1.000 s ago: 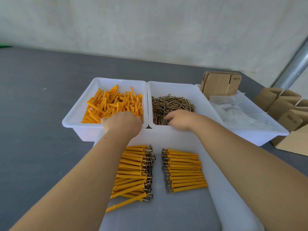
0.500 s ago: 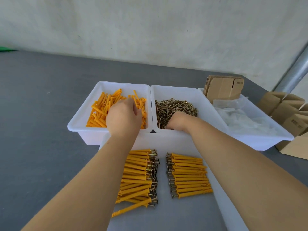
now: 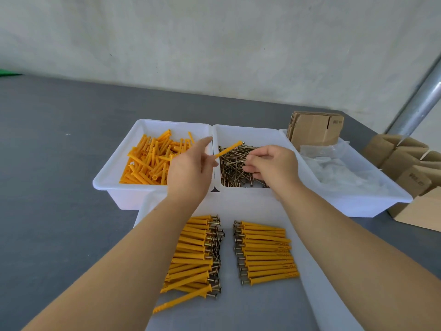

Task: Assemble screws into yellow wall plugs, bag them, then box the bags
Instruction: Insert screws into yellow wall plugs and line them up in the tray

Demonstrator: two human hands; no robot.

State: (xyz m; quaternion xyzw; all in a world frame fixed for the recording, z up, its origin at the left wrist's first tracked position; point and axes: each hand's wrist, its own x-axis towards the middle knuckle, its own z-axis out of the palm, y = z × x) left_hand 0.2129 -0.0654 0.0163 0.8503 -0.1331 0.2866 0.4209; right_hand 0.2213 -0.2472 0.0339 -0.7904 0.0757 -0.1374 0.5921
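So: left hand [image 3: 191, 173] pinches one plug [image 3: 228, 149], tip aimed over the screw bin [image 3: 248, 132], prob. so a screw can go straight in; right hand [image 3: 274, 164] just right of the plug, fingers curled pinching a screw [image 3: 235, 161], head toward the plug; plug bin [image 3: 114, 173] left of the screw bin; done assys [image 3: 265, 252] in two rows near side of it, heads facing inward, prob. for easy bagging.
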